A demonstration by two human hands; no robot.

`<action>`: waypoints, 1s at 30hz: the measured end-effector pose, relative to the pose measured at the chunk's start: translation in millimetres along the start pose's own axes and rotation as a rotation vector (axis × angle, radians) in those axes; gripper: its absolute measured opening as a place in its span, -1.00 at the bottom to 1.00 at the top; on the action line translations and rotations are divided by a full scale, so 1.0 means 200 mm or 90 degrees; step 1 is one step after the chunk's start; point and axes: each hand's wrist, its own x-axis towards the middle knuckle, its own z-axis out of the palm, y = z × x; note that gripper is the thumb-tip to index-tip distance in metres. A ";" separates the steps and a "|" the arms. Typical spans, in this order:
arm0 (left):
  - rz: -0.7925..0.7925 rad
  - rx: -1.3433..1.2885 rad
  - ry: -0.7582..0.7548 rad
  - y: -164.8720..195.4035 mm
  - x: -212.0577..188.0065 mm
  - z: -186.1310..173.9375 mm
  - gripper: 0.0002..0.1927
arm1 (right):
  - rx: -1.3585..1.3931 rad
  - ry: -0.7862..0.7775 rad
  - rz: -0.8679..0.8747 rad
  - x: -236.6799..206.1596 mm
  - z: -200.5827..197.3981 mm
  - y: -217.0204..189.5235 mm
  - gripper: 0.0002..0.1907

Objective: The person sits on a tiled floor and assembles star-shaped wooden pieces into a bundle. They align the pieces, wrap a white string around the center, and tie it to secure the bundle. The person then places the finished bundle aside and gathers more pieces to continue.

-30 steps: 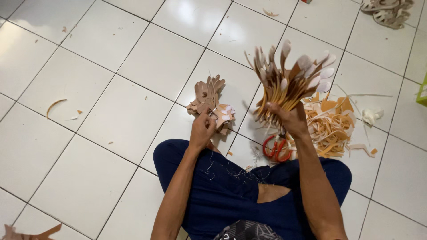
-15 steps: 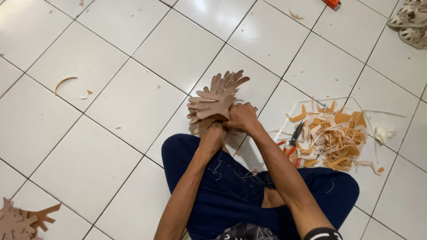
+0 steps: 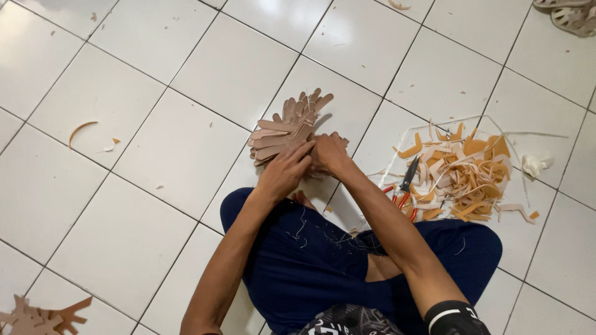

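Head view: my left hand and right hand are both closed on the stack of tan cut-outs, pressing it to the floor, seemingly to square it up. Right of the stack lie red-handled scissors against a heap of offcuts; sandals sit farthest off.

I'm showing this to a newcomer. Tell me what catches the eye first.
Mid-frame, the left hand and right hand press on a stack of tan cut-out pieces on the white tile floor. To the right lies a heap of tan offcuts, with red-handled scissors at its near edge.
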 end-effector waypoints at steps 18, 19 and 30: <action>-0.107 -0.089 0.126 -0.09 -0.02 0.18 -0.81 | 0.620 0.018 0.356 0.33 -0.10 0.29 -0.55; -0.107 -0.086 0.126 -0.09 -0.02 0.18 -0.83 | 0.583 0.003 0.377 0.34 -0.11 0.28 -0.55; -0.115 -0.035 0.148 -0.07 0.03 0.20 -0.79 | 0.648 0.046 0.282 0.07 -0.16 0.41 -0.84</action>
